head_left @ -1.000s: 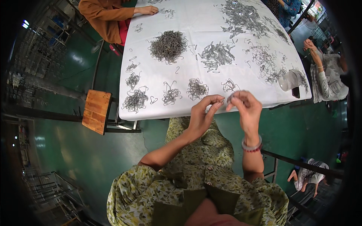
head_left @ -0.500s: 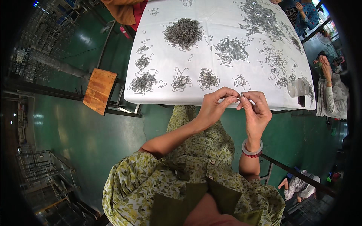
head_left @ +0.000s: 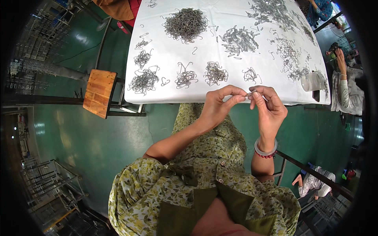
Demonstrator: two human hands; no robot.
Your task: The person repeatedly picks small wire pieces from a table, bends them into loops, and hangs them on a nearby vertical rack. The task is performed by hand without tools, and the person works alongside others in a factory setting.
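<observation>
Two hands meet at centre frame, just below the table's near edge; the left hand (head_left: 215,108) and right hand (head_left: 267,110) both pinch a small bent wire piece (head_left: 250,94) between their fingertips, drawn closer together than half a second ago, which suggests the piece is being worked or joined; beyond, small wire tangles (head_left: 185,78) lie on the white table (head_left: 165,47); farther up, a large wire heap (head_left: 185,24).

wire pieces (head_left: 185,24): grey metal | table cover (head_left: 204,53): white cloth | stool (head_left: 99,93): wood
</observation>
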